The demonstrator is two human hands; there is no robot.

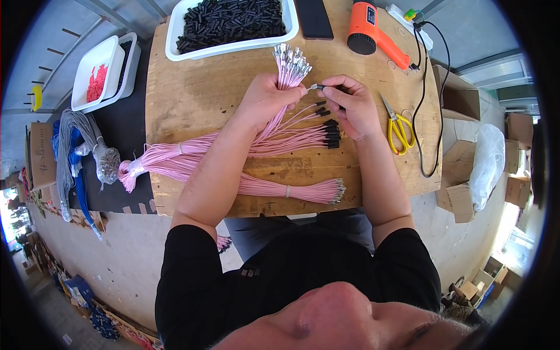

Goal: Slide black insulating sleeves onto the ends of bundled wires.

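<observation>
My left hand (270,99) is closed round a bundle of pink wires (290,69) whose bare metal terminals fan out above the fist. One terminal sticks out between its thumb and finger toward the right. My right hand (352,105) pinches a small black sleeve (319,87) at that terminal; how far it sits over the metal is too small to tell. Below the hands, several pink wires (291,139) lie with black sleeves (332,134) on their ends. Closer to me rests a tied pink bundle (265,188) with bare metal ends.
A white tub (173,44) of black sleeves stands at the back, beside a dark phone (314,20). An orange heat gun (373,36), yellow-handled scissors (399,131) and a black cord (421,125) lie at right. Leftward are a white tray (111,53) with red pieces and grey wires (76,131).
</observation>
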